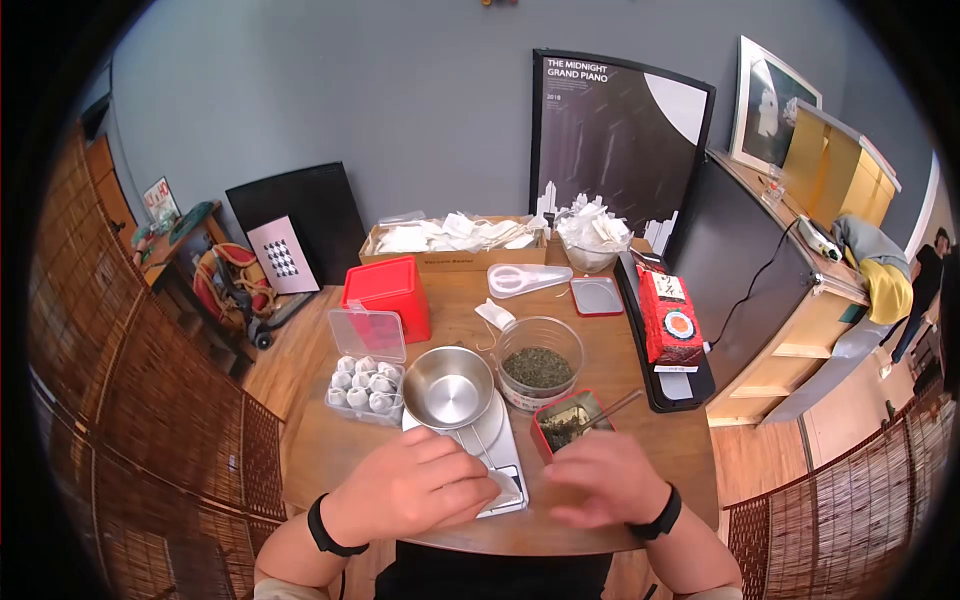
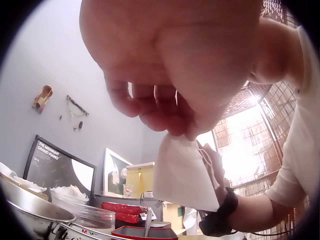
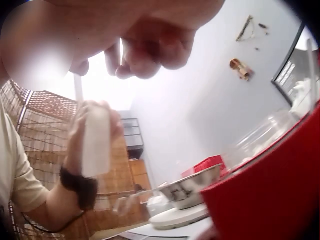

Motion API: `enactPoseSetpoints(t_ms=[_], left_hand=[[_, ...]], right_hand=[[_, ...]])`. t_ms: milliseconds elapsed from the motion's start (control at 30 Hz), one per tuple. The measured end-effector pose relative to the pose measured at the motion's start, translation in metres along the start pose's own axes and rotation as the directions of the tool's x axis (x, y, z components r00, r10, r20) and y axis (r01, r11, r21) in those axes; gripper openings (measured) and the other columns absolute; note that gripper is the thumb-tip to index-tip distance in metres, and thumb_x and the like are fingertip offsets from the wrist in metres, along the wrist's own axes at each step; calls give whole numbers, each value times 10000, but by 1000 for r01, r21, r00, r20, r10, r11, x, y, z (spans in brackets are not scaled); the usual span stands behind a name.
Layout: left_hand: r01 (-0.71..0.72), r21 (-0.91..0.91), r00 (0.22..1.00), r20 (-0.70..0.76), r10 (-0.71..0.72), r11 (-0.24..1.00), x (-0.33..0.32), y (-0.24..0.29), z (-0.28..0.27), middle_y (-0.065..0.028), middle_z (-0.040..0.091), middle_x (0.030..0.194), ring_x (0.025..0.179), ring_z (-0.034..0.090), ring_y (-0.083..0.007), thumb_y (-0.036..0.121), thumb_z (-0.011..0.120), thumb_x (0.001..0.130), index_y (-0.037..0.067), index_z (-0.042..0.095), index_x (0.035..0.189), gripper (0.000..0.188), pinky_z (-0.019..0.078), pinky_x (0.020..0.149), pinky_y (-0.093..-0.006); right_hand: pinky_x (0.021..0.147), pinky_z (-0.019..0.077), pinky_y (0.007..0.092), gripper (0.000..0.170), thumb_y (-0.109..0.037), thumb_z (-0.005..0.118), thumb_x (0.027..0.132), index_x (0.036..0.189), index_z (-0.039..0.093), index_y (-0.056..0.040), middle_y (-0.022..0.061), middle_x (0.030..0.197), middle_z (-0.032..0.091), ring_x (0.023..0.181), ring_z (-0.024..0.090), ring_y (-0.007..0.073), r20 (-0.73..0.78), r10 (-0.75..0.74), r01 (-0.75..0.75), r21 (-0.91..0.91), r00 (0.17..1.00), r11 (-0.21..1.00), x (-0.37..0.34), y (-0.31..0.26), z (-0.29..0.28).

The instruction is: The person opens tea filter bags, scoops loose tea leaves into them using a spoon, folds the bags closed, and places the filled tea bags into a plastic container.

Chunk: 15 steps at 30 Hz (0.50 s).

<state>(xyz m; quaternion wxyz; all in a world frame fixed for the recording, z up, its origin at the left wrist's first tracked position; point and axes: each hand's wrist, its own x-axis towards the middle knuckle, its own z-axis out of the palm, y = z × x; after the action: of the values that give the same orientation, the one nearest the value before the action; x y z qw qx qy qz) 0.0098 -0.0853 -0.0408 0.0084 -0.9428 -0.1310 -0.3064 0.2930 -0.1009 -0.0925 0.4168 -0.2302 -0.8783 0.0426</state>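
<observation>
My left hand [image 1: 425, 485] pinches a white drawstring tea bag [image 2: 180, 172] by one edge, over the front of a kitchen scale [image 1: 487, 445]. The bag hangs flat, with its string loose along one side. My right hand [image 1: 610, 480] hovers to the right, fingers loosely bent and thumb apart, in front of a red tin [image 1: 541, 437] of dark tea leaves with a metal spoon [image 1: 615, 408]. On the scale stands a steel pan [image 1: 450, 385] with a handle towards me. Behind the tin is a clear tub [image 1: 540, 335] of loose dried tea.
To the left, a clear lidded box [image 1: 363, 408] holds several round white bundles, before a red canister [image 1: 388, 298]. Farther back are a cardboard box [image 1: 455, 262] and a glass bowl [image 1: 592, 258] of white bags. A red packet [image 1: 669, 315] lies on a black tray [image 1: 690, 390] at right.
</observation>
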Motion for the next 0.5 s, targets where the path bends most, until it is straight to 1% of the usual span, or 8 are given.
enactPoseSetpoints(t_ms=[33, 100, 133, 200, 267, 400, 467, 500], left_hand=[[28, 10, 1000, -7, -27, 1000, 0, 2, -1, 28, 669, 905, 772, 629, -169, 116, 847, 746, 144, 726, 975, 260, 452, 662, -306], [44, 17, 999, -27, -44, 999, 0, 4, 0, 27, 669, 898, 775, 634, -167, 110, 844, 743, 144, 720, 970, 261, 453, 659, -306], [65, 26, 997, -52, -64, 998, -2, 5, 1, 22, 670, 894, 773, 637, -173, 96, 839, 737, 142, 714, 961, 261, 457, 657, -310], [74, 31, 994, -85, -71, 997, -3, 6, 1, 16, 671, 890, 772, 640, -180, 82, 835, 731, 139, 708, 953, 262, 461, 654, -314], [112, 4, 988, -108, -111, 994, -2, 7, 0, 9, 650, 868, 768, 620, -176, 108, 832, 771, 109, 707, 939, 210, 471, 672, -306], [80, -34, 990, -118, -83, 996, -1, 7, 2, 10, 653, 879, 771, 622, -181, 110, 830, 770, 111, 709, 944, 211, 476, 675, -310], [69, -42, 994, -87, -73, 997, 2, 5, 1, 14, 654, 885, 767, 622, -178, 110, 830, 769, 111, 710, 943, 212, 481, 677, -316], [61, -49, 994, -92, -65, 997, 2, 5, 2, 14, 654, 885, 767, 622, -178, 110, 830, 769, 111, 710, 943, 212, 481, 677, -316]], right_hand=[[663, 539, 369, 429, -321, 843, 796, 1136, 673, -123, 58, 973, 688, 786, 665, 256, 2, 1, -1, -6, 1000, 1000, 7, -10, 4], [647, 524, 335, 439, -313, 837, 790, 1156, 665, -142, 34, 945, 639, 763, 654, 213, 124, 16, -12, -37, 992, 999, 19, -24, 9], [636, 520, 331, 392, -261, 813, 817, 1155, 665, -128, 27, 912, 621, 742, 643, 210, 81, 14, -11, -30, 997, 999, 23, -27, 13], [636, 520, 331, 377, -241, 805, 824, 1155, 665, -126, 26, 921, 629, 738, 641, 212, 67, 28, -23, -65, 997, 998, 23, -29, 17], [636, 520, 331, 363, -221, 798, 831, 1155, 664, -125, 24, 930, 636, 734, 639, 214, 52, 44, -39, -97, 998, 994, 24, -32, 18], [669, 512, 333, 314, -149, 789, 834, 1120, 665, -110, 25, 954, 663, 767, 641, 218, 5, 74, -73, -102, 997, 992, 25, -40, 17], [686, 508, 336, 295, -129, 789, 833, 1101, 667, -104, 27, 960, 671, 783, 641, 221, -4, 80, -80, -119, 997, 990, 27, -43, 15], [705, 504, 340, 272, -115, 786, 833, 1078, 668, -100, 30, 956, 671, 796, 641, 223, -27, 95, -97, -73, 995, 993, 29, -45, 13]])
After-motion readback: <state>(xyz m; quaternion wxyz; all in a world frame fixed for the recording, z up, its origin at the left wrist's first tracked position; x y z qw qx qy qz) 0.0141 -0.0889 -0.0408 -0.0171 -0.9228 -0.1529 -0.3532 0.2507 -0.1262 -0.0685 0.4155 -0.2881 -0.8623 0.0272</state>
